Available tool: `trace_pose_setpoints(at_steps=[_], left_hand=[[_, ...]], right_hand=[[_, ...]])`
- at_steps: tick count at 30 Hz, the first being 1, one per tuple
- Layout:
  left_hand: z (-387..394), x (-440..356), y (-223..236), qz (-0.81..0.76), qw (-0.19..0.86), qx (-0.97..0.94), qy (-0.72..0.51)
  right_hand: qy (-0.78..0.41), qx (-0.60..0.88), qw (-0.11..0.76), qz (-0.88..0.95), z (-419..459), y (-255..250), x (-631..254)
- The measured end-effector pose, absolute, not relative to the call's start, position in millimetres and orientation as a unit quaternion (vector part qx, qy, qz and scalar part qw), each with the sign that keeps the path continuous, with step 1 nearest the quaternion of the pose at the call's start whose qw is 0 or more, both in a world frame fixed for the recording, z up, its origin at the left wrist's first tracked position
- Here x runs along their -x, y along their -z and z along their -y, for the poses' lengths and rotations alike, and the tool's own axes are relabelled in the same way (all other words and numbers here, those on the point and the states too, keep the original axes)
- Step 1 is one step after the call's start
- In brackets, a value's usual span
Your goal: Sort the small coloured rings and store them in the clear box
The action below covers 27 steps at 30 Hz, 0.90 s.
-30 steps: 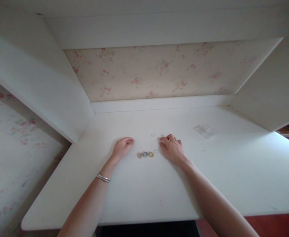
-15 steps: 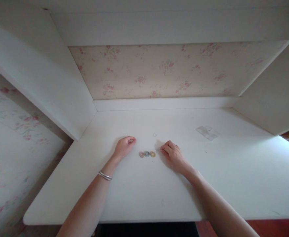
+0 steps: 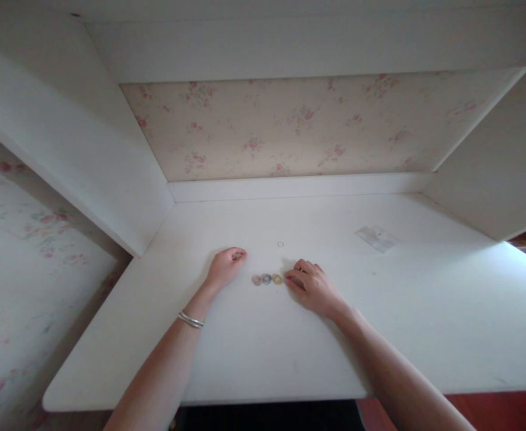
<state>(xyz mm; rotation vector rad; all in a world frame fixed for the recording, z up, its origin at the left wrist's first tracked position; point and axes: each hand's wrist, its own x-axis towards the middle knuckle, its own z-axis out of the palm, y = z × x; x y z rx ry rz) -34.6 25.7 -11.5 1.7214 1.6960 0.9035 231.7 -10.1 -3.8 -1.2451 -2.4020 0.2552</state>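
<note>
Three small rings lie side by side in a row on the white desk: a pinkish ring (image 3: 257, 280), a grey ring (image 3: 267, 279) and a yellow ring (image 3: 277, 279). At the row's right end, my right hand (image 3: 312, 284) has its thumb and index finger closed on a thin pale ring, mostly covered by the fingertips, close beside the yellow one. My left hand (image 3: 227, 266) rests on the desk left of the row, loosely curled with thumb and fingertip together and nothing visible in it. Farther back, a thin clear-looking ring (image 3: 280, 244) lies by itself.
A clear plastic bag (image 3: 377, 238) lies flat on the desk (image 3: 263, 353) to the right. White side panels and an overhead shelf enclose the desk, with flowered wallpaper (image 3: 263, 131) behind. A silver bracelet (image 3: 191, 319) is on my left wrist.
My right hand has shifted slightly left, bringing its fingertips and the thin ring up to the yellow ring. My left hand stays in place.
</note>
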Motion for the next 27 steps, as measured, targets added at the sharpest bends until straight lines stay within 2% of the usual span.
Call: trace_pose_setpoints(at_steps=[5,11,14,19,27], left_hand=[[-26,34,7,-0.632,0.295,-0.630,-0.341],[-30,15,-7,-0.613,0.301,-0.662,-0.310],[-40,-9,-15,-0.564,0.256,-0.738,-0.268],[-63,-46,-21,-0.532,0.155,-0.807,-0.203],[-77,-61,-11,-0.543,0.123,-0.818,-0.143]], right_hand=[[-0.104,0.423,0.230,0.870,11,1,-233],[-0.091,0.480,0.341,0.803,5,0,-240],[-0.091,0.511,0.370,0.771,2,0,-244],[-0.096,0.529,0.372,0.757,-1,1,-247],[-0.096,0.536,0.365,0.755,-6,2,-253]])
